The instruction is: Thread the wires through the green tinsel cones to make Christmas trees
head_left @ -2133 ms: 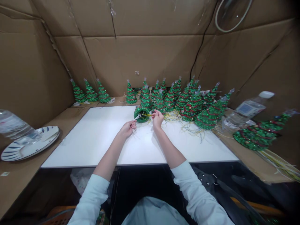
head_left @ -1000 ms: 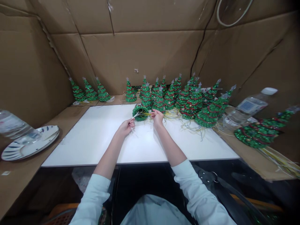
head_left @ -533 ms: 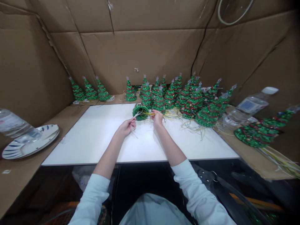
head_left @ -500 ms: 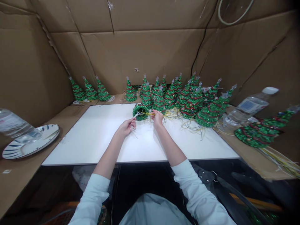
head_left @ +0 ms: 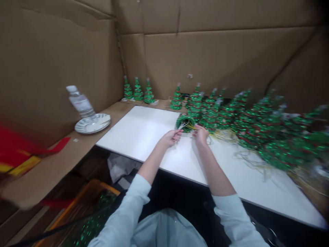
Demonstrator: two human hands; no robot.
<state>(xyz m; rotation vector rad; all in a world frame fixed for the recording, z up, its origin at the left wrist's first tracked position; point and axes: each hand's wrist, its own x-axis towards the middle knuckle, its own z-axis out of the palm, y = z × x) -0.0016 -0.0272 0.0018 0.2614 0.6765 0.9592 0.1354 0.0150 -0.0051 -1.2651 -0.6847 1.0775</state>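
A green tinsel tree lies on the white board, its hollow base facing me. White wires come out of the opening, and my left hand is closed on them. Yellow wires run from the same opening to my right hand, which is closed around them. Both hands are just in front of the tree's base, a small gap apart. More yellow and white wires lie on the board to the right of my right hand.
Several decorated trees stand along the back and right. Three small trees stand at the back left. A plate with a water bottle sits at the left. Below is an orange crate holding green tinsel; red and yellow material is at far left.
The view has swung left, so the board and trees appear further right and the crate and red material show. Both hands still hold their wires at the tree's base.
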